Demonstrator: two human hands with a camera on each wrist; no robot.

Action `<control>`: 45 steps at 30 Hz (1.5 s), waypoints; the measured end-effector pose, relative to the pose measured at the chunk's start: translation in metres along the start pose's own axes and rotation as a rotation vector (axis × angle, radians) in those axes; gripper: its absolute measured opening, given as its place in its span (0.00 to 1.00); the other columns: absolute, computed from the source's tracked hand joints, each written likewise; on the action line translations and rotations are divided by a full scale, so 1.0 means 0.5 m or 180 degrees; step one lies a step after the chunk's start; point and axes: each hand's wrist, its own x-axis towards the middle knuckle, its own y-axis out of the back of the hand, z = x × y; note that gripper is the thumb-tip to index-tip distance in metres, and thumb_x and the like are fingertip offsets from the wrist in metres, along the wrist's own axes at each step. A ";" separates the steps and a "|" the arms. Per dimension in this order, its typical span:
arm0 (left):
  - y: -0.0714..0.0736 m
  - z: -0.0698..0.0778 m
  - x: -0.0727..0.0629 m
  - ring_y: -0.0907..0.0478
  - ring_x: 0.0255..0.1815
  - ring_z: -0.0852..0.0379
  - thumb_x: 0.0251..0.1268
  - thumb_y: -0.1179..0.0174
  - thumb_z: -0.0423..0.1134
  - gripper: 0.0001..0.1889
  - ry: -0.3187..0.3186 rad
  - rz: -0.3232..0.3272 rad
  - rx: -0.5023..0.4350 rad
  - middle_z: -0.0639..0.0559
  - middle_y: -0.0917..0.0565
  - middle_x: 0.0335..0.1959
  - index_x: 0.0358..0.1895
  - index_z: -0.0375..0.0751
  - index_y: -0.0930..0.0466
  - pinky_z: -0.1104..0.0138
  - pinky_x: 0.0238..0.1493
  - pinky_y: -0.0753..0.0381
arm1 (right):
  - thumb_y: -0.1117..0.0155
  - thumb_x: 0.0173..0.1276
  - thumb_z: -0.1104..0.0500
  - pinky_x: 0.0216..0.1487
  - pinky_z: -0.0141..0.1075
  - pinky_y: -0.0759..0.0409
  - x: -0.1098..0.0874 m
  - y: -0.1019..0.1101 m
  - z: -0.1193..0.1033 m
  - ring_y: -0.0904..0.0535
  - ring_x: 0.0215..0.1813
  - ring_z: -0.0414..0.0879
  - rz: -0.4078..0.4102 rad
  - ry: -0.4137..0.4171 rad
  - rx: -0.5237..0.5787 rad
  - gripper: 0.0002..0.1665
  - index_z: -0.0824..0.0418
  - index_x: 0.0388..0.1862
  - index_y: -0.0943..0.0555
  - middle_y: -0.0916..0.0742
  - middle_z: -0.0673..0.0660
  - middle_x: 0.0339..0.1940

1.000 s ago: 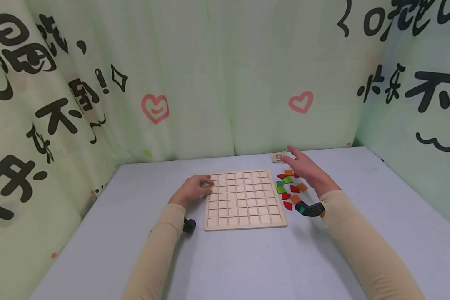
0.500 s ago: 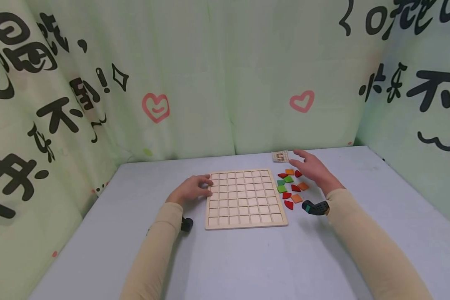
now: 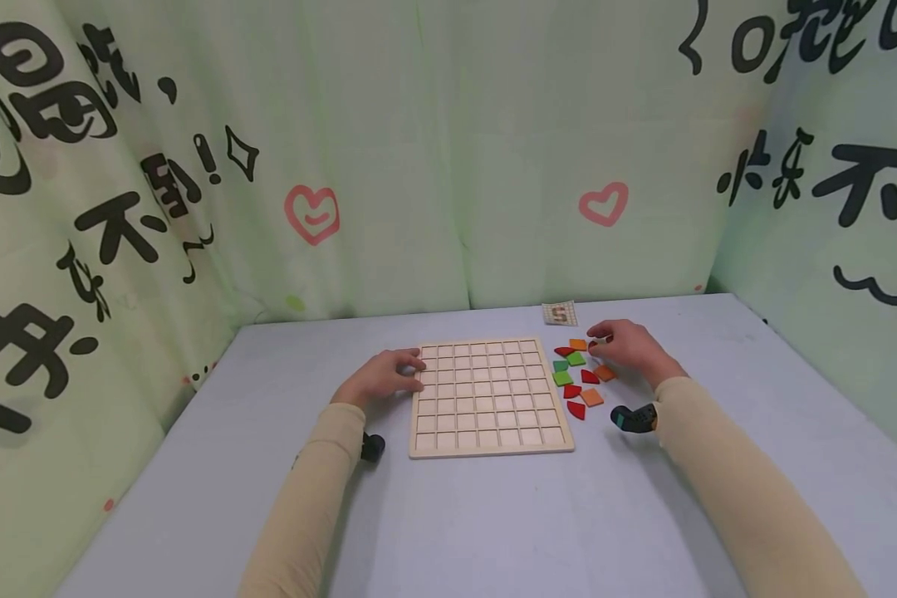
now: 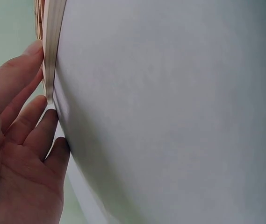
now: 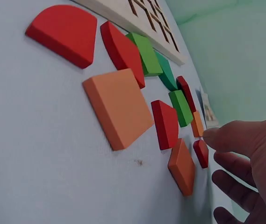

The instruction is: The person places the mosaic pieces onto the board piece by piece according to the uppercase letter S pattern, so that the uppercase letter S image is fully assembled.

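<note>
My left hand [image 3: 379,378] rests at the left rim of a pale wooden grid board [image 3: 486,397], its thumb and fingers spread along the edge. In the left wrist view the thumb [image 4: 23,65] touches the board's side [image 4: 52,42]. My right hand [image 3: 631,347] is low over the far right of a loose group of coloured tiles. Its thumb and fingers are apart around a red rounded tile [image 5: 201,153], which lies on the table; a firm hold does not show. Near the hand are an orange square tile [image 5: 197,124] and a green tile [image 5: 181,108].
More red, orange and green tiles lie right of the board, among them a red tile [image 3: 576,410] and an orange square [image 3: 592,397]. A small printed card [image 3: 560,313] lies at the table's back edge. Green curtains [image 3: 448,166] enclose the white table [image 3: 463,523].
My right hand has come down and back from beside the card to the red tile, and its fingers have drawn closer together. My left hand stays by the board.
</note>
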 end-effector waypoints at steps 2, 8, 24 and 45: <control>0.000 -0.001 -0.001 0.44 0.76 0.46 0.59 0.31 0.36 0.19 -0.0009 -0.0001 0.0016 0.48 0.32 0.72 0.54 0.39 0.18 0.55 0.74 0.44 | 0.40 0.70 0.61 0.63 0.56 0.29 0.001 -0.004 0.005 0.32 0.62 0.66 -0.0013 -0.0001 -0.0020 0.28 0.71 0.66 0.30 0.27 0.73 0.63; 0.001 -0.004 -0.001 0.43 0.76 0.46 0.59 0.31 0.36 0.19 -0.0014 -0.0013 0.0076 0.48 0.32 0.72 0.54 0.39 0.18 0.55 0.74 0.44 | 0.40 0.68 0.61 0.62 0.56 0.28 0.004 -0.011 0.011 0.31 0.62 0.66 0.0006 0.0063 -0.0093 0.28 0.72 0.65 0.30 0.25 0.73 0.61; -0.003 -0.002 -0.001 0.45 0.76 0.46 0.59 0.31 0.37 0.19 0.0016 0.0004 0.0054 0.48 0.33 0.73 0.54 0.40 0.17 0.53 0.74 0.46 | 0.41 0.68 0.65 0.59 0.52 0.24 0.017 -0.021 0.009 0.29 0.59 0.64 0.0003 0.0079 -0.0124 0.27 0.71 0.65 0.30 0.24 0.72 0.60; 0.000 -0.001 0.002 0.45 0.76 0.45 0.60 0.32 0.37 0.18 0.0042 -0.0005 0.0090 0.48 0.34 0.73 0.54 0.41 0.18 0.53 0.74 0.45 | 0.40 0.69 0.61 0.60 0.55 0.26 0.014 -0.007 0.024 0.30 0.60 0.66 0.0004 0.0101 -0.0254 0.26 0.73 0.62 0.26 0.23 0.72 0.58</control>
